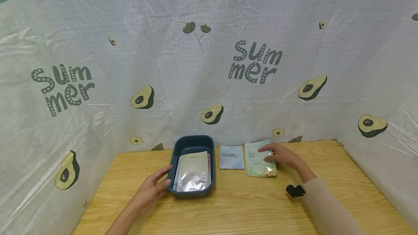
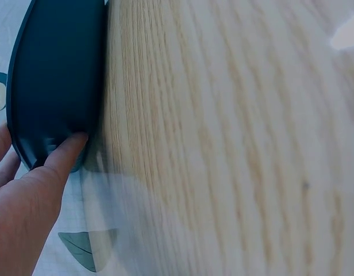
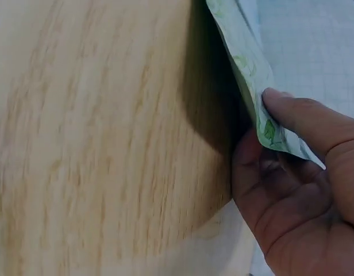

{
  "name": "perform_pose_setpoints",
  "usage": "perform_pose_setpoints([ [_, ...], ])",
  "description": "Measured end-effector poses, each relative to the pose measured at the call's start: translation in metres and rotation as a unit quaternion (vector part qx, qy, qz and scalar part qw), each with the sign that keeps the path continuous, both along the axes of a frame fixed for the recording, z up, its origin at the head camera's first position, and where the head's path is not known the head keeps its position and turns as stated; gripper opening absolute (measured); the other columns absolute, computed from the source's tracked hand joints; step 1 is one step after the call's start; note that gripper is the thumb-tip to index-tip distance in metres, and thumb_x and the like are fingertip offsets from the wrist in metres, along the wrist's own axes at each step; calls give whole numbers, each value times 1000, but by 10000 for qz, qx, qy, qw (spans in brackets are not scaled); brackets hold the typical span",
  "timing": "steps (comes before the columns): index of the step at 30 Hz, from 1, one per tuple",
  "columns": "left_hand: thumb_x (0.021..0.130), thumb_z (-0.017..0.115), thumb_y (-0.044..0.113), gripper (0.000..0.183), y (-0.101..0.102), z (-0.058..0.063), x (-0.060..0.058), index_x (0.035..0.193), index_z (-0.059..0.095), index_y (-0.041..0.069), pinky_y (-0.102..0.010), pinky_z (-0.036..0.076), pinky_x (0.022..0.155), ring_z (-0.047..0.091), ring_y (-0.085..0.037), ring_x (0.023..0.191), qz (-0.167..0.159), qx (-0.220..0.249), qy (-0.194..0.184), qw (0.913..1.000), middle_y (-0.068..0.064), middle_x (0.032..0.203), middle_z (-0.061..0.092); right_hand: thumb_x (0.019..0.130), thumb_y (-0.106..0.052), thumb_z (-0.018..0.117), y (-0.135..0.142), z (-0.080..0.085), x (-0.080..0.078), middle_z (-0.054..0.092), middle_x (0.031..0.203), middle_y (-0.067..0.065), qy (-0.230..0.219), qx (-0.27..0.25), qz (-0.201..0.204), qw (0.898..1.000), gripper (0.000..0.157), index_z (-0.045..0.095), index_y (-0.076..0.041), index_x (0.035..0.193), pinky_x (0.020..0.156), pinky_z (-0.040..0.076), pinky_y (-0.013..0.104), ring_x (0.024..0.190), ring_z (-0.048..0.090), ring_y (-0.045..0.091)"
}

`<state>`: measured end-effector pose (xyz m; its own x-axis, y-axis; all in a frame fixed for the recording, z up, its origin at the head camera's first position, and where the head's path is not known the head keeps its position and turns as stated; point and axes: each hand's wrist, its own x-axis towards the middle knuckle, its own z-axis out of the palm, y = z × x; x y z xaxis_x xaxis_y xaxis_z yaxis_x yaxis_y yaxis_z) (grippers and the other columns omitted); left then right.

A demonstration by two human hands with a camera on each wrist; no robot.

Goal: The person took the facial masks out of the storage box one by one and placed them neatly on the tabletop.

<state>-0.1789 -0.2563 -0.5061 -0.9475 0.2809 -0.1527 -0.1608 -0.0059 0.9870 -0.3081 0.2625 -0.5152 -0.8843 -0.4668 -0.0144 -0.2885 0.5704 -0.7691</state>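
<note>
My right hand [image 1: 281,155] pinches a pale green face mask packet [image 1: 256,159] with flowers printed along its bottom. In the right wrist view the thumb [image 3: 303,118] lies on one face of the packet [image 3: 246,63], with fingers curled beneath its edge, which is lifted off the table. At the left, my left hand [image 1: 153,188] touches the side of a dark blue plastic bin [image 1: 210,188] with extended fingers and thumb. The thumb [image 2: 65,158] rests against the outer wall in the left wrist view. A silver packet [image 1: 192,173] lies in the bin over bluish and pink ones.
A small light blue packet [image 1: 232,157] lies flat between the bin and the green packet. All stand near the back edge of the wooden table [image 1: 248,209], against a white curtain [image 1: 176,64] with avocado prints. A black device [image 1: 295,190] sits at the right wrist.
</note>
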Motion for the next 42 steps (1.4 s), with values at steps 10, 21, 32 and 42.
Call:
perform_pose_setpoints([
  [10,104,58,10,65,0,2,1,160,25,1,-48,48,106,37,-43,141,35,-57,-88,9999,-27,166,9,89,-14,79,-11,0,-2,63,130,20,697,891,-292,9932,36,70,-7,123,85,50,44,100,56,27],
  [21,104,58,10,65,1,4,1,160,25,1,-48,47,107,37,-42,142,71,-33,-97,9999,-26,166,9,84,-14,83,-19,2,2,66,106,18,1036,1267,-618,9846,36,70,-1,115,82,50,47,95,55,33],
  [32,105,55,7,62,1,7,0,160,25,1,-48,47,107,37,-42,141,120,-102,-104,9998,-27,166,9,86,-19,82,-15,-2,2,55,77,2,1302,1267,-499,9821,38,70,3,115,65,38,32,72,42,16],
  [42,104,58,10,65,1,5,1,160,25,1,-48,48,106,40,-41,140,117,-88,-155,9998,-27,166,10,90,-18,79,-19,3,5,61,95,9,1443,1627,-266,9757,38,68,1,120,73,49,38,85,54,22],
])
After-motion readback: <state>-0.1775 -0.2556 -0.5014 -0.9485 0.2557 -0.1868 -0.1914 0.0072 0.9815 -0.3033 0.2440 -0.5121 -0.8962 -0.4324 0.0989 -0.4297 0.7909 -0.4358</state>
